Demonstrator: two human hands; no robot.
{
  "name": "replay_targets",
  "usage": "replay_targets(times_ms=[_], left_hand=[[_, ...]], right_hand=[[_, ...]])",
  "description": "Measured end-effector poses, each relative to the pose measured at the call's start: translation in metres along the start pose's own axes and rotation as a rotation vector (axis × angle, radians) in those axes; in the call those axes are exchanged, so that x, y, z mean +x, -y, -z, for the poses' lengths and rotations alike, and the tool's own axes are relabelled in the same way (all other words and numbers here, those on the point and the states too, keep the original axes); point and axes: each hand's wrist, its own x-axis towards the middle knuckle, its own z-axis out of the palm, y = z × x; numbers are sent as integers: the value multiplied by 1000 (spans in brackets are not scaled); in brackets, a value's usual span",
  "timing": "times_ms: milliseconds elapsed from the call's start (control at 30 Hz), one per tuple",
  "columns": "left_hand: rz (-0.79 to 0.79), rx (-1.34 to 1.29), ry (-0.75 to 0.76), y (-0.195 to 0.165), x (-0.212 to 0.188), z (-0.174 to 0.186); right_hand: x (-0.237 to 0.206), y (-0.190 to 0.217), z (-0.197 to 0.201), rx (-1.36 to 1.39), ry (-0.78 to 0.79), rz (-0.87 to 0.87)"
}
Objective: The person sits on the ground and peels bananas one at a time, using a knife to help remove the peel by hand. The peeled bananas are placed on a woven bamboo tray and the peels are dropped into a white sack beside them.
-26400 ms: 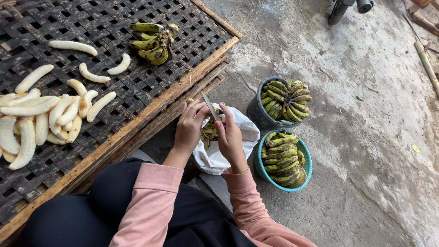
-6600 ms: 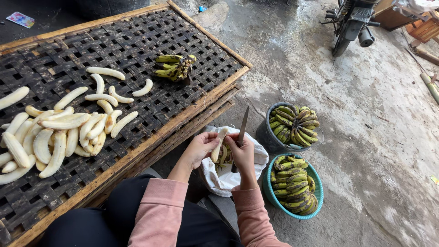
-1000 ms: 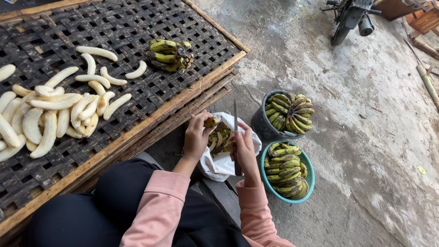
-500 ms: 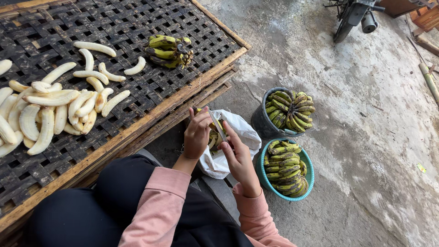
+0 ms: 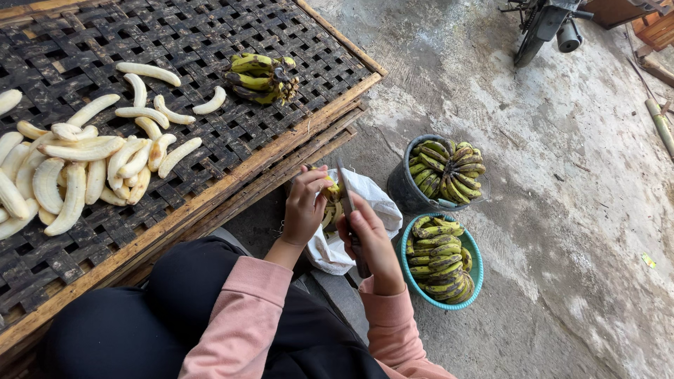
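risk: the knife blade runs close to the left hand; a slip off the skin could cut it. the banana sits over the white bag, beside the woven worktop. left fingers closed on the banana; right hand fingers closed on the knife handle. the blade lies just right of the fruit.

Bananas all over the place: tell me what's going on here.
A seated person is peeling bananas. The left hand holds a banana over a white bag, and the right hand has its grip on a knife laid against it. Peeled bananas lie in a heap on the woven bamboo rack, beside an unpeeled bunch. More unpeeled bananas fill a dark bucket and a teal basin on the concrete floor.
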Motion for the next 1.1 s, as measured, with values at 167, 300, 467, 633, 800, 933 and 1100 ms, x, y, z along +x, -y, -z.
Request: replay_targets(times_ms=[167,300,467,633,800,933,1100], left_hand=[[355,-732,97,-3,4,2],[611,-1030,-95,5,8,14],[889,-1051,-96,18,6,22],[947,-1040,-22,21,-10,-5],[913,-1024,-50,27,-21,-13],[962,-984,-37,26,-24,-16],[1020,-1018,63,24,-24,-13]], right_hand=[[24,-43,49,706,75,-243],[29,-93,69,729,-35,-449],[21,-99,57,93,-297,-373],[50,-43,28,-590,-140,360],[53,-11,-7,-1103,-178,430],[52,-19,-14,-1216,-265,378],[58,-37,11,-1159,-199,487]])
